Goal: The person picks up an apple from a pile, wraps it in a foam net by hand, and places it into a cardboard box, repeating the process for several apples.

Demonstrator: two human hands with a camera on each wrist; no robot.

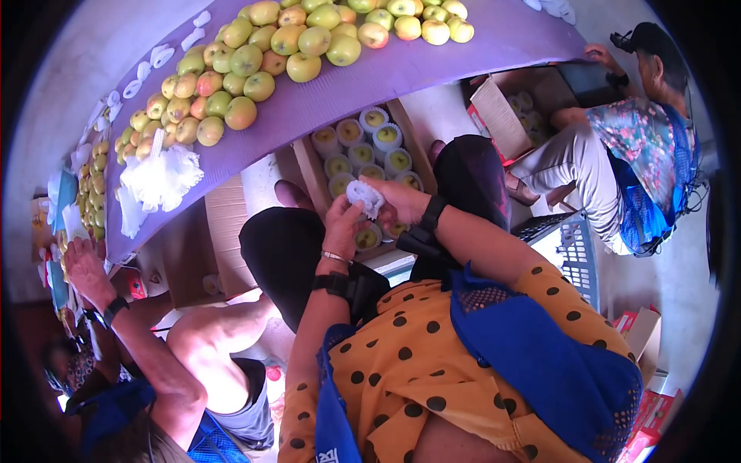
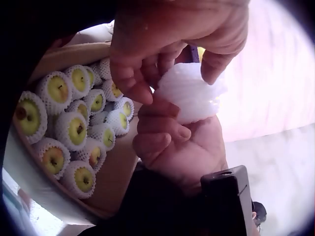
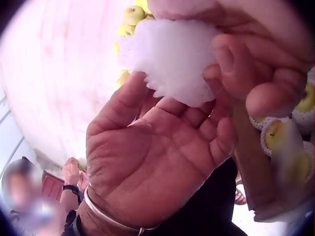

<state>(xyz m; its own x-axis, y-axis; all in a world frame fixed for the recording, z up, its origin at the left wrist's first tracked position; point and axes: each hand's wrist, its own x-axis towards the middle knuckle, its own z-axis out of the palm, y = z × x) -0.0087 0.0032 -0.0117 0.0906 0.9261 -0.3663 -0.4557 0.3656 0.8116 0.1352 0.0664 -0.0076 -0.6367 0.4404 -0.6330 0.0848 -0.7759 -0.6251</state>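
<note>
Both hands meet over the box of wrapped apples. The left hand (image 1: 340, 228) (image 2: 177, 24) (image 3: 157, 147) holds one side of a white foam net (image 1: 365, 198) (image 2: 184, 92) (image 3: 174, 59) between thumb and fingers. On the other side, the right hand (image 1: 401, 202) (image 2: 184, 147) (image 3: 266, 54) pinches the net with curled fingers. Whether anything is inside the net cannot be told. Below them, netted apples (image 1: 360, 154) (image 2: 74, 130) (image 3: 275, 133) stand in rows in an open cardboard box (image 1: 307, 171) (image 2: 115, 184) (image 3: 248, 172).
A purple-covered table (image 1: 309, 99) bears a heap of loose apples (image 1: 247, 58) and a pile of white foam nets (image 1: 160, 179). One person sits at the right beside another open box (image 1: 498, 116); another at the left reaches to the table. A plastic crate (image 1: 579, 258) stands at the right.
</note>
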